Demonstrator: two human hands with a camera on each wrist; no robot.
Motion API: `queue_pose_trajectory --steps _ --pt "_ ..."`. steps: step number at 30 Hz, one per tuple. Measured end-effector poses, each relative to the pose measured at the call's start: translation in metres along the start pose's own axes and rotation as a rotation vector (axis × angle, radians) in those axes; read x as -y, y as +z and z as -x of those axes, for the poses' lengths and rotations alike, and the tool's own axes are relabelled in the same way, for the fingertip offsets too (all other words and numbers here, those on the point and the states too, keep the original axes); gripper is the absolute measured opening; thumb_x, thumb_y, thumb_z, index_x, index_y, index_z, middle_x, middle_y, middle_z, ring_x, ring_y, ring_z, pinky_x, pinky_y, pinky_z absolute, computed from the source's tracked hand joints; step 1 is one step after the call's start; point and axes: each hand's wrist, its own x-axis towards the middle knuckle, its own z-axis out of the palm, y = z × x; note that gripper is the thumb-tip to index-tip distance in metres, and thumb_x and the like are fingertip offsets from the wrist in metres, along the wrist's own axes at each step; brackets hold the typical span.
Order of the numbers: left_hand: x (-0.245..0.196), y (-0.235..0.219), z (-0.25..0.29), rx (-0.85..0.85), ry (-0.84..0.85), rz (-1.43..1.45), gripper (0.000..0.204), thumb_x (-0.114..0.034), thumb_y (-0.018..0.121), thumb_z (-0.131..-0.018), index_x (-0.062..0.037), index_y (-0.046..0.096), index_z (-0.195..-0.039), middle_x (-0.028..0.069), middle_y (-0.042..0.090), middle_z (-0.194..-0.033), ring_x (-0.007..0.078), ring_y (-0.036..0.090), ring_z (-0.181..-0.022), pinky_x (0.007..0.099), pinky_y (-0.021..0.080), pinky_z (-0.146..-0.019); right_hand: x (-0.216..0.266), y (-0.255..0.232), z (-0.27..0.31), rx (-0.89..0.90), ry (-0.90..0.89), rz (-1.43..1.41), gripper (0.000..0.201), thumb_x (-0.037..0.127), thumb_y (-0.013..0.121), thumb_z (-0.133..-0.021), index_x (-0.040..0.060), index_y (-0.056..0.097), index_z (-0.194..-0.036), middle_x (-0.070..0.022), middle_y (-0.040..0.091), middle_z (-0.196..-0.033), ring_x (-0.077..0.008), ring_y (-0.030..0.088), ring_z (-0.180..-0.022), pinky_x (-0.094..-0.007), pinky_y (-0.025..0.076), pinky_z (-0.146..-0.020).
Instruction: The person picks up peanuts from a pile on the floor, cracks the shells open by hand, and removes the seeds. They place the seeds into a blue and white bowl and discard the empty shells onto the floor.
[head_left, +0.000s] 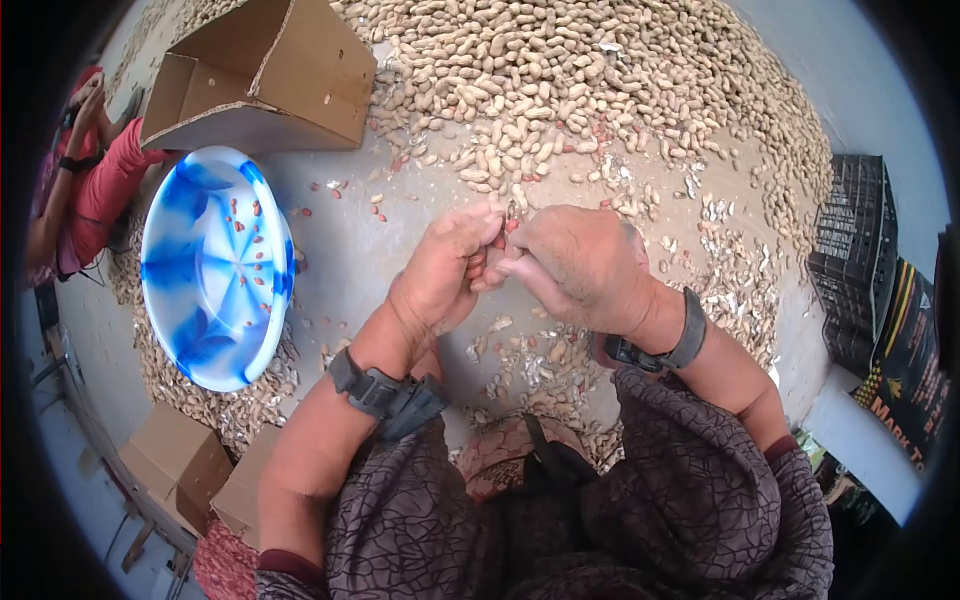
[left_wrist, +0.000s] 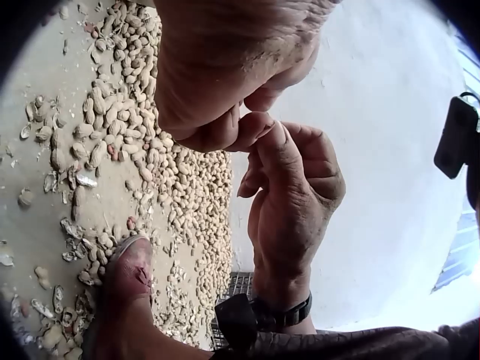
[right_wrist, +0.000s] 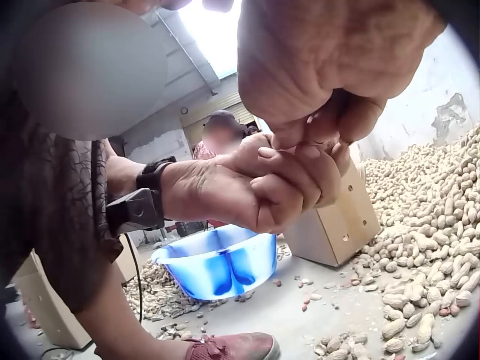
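Both hands meet above the floor, fingertips together. My left hand (head_left: 440,265) has its fingers curled and pinches a small peanut (head_left: 511,224), reddish at its lower end. Against the same peanut, the thumb and fingers of my right hand (head_left: 590,262) close from the other side. In the left wrist view, the thumb of the right hand (left_wrist: 289,195) presses toward the left fingertips, and the fingers mostly hide the nut. The right wrist view has the left hand (right_wrist: 247,187) palm side up below the right. A blue and white basin (head_left: 212,330) holds scattered red kernels.
A large heap of unshelled peanuts (head_left: 640,70) spreads across the far floor. An open cardboard box (head_left: 315,75) stands behind the basin. Broken shells (head_left: 540,365) lie between the feet. Black crates (head_left: 850,260) are at the right; another person (head_left: 95,190) sits at the left.
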Motion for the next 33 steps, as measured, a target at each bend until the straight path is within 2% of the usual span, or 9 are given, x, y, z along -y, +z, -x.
queue_pose_trajectory --steps 5,7,11,13,16,19,23,25,33 --pt "0.002 -0.008 0.000 0.068 0.004 -0.072 0.013 -0.015 0.049 -0.086 -0.0031 0.053 -0.090 0.0000 0.051 -0.069 0.0032 0.041 -0.053 0.0157 0.030 -0.044 0.000 -0.001 0.001 0.009 0.178 -0.160 0.013 0.009 0.063 -0.069 0.0039 0.052 -0.074 -0.0087 0.051 -0.061 -0.0233 0.053 -0.051 -0.0313 0.042 -0.046" --pt "0.000 -0.007 0.003 0.121 0.028 -0.110 0.013 -0.014 0.052 -0.085 -0.0036 0.054 -0.092 -0.0014 0.052 -0.070 0.0025 0.041 -0.054 0.0148 0.030 -0.044 0.004 0.001 0.001 -0.011 0.442 -0.342 0.011 0.008 0.061 -0.072 0.0031 0.051 -0.072 -0.0073 0.052 -0.057 -0.0174 0.052 -0.047 -0.0283 0.042 -0.046" --pt "-0.002 -0.002 0.005 0.067 0.069 -0.288 0.013 -0.015 0.052 -0.085 -0.0045 0.055 -0.092 -0.0015 0.052 -0.071 0.0018 0.042 -0.055 0.0143 0.031 -0.045 0.001 0.004 0.003 -0.009 0.388 -0.282 0.012 0.010 0.060 -0.075 0.0021 0.052 -0.074 -0.0045 0.051 -0.055 -0.0102 0.050 -0.048 -0.0247 0.040 -0.045" --pt "-0.004 -0.003 0.008 0.000 0.044 -0.319 0.013 -0.013 0.052 -0.084 -0.0048 0.055 -0.094 -0.0016 0.053 -0.072 0.0018 0.043 -0.056 0.0144 0.032 -0.047 -0.005 0.007 0.005 -0.033 0.610 -0.592 0.012 0.010 0.058 -0.076 0.0005 0.052 -0.079 -0.0022 0.050 -0.054 -0.0072 0.049 -0.048 -0.0218 0.038 -0.044" --pt "-0.008 -0.005 0.008 0.044 -0.010 -0.336 0.013 -0.013 0.052 -0.085 -0.0053 0.054 -0.095 0.0006 0.057 -0.075 0.0026 0.045 -0.058 0.0135 0.032 -0.048 0.001 0.001 -0.001 -0.016 0.815 -0.739 0.009 0.007 0.056 -0.075 -0.0004 0.053 -0.079 -0.0019 0.051 -0.055 -0.0054 0.049 -0.050 -0.0206 0.037 -0.044" --pt "-0.007 -0.005 0.007 0.051 -0.017 -0.469 0.014 -0.012 0.052 -0.085 -0.0046 0.055 -0.096 -0.0001 0.056 -0.076 0.0024 0.044 -0.058 0.0139 0.033 -0.050 0.000 0.003 0.000 0.032 0.638 -0.587 0.006 0.005 0.054 -0.073 -0.0005 0.053 -0.077 -0.0018 0.052 -0.057 -0.0051 0.050 -0.052 -0.0217 0.038 -0.044" --pt "-0.005 -0.009 0.002 0.059 -0.002 -0.378 0.016 -0.010 0.053 -0.080 -0.0016 0.058 -0.093 -0.0007 0.053 -0.073 0.0042 0.044 -0.058 0.0160 0.036 -0.051 0.002 0.004 -0.001 0.049 0.531 -0.439 0.006 0.005 0.055 -0.072 0.0005 0.055 -0.076 -0.0056 0.053 -0.057 -0.0104 0.053 -0.050 -0.0246 0.040 -0.045" --pt "-0.004 -0.008 0.001 -0.002 -0.010 -0.359 0.017 -0.008 0.053 -0.080 -0.0006 0.058 -0.093 -0.0011 0.053 -0.073 0.0044 0.044 -0.059 0.0163 0.036 -0.052 -0.002 0.009 0.003 0.007 0.301 -0.253 0.018 0.001 0.055 -0.072 0.0022 0.060 -0.089 -0.0029 0.052 -0.059 -0.0068 0.046 -0.050 -0.0204 0.038 -0.047" --pt "-0.001 -0.014 0.000 0.086 0.004 -0.411 0.015 -0.009 0.051 -0.080 -0.0017 0.059 -0.090 -0.0015 0.053 -0.073 0.0044 0.045 -0.061 0.0162 0.035 -0.054 -0.001 0.011 0.004 0.031 0.129 -0.195 0.023 -0.001 0.053 -0.068 0.0036 0.058 -0.090 -0.0032 0.049 -0.054 -0.0109 0.045 -0.043 -0.0233 0.038 -0.042"
